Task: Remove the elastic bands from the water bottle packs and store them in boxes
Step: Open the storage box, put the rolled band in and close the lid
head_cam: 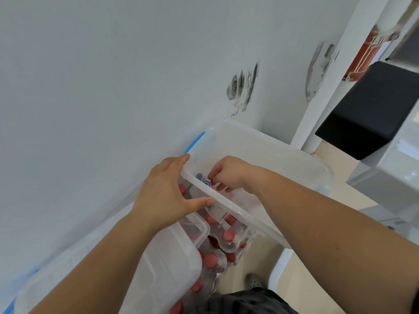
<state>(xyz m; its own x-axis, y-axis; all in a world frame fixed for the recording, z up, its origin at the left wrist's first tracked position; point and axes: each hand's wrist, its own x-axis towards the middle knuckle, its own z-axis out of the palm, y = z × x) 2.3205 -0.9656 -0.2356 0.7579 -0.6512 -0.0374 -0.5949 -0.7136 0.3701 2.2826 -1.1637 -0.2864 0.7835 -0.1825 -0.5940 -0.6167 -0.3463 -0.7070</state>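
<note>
A clear plastic box (267, 152) with a blue latch stands against the wall. My left hand (167, 191) grips its near rim, thumb along the edge. My right hand (226, 173) reaches down inside the box, fingers curled at a small bluish rolled item (203, 179); whether it pinches that item is unclear. Below the box, shrink-wrapped packs of water bottles (217, 241) with red caps lie on the floor. A second clear box (172, 264) sits at the lower left, partly over the packs.
The white wall fills the left and top. A white post (326, 91) and a black block (371, 109) stand to the right, with a grey unit (390, 175) beside them. My shoe (254, 281) shows on the beige floor.
</note>
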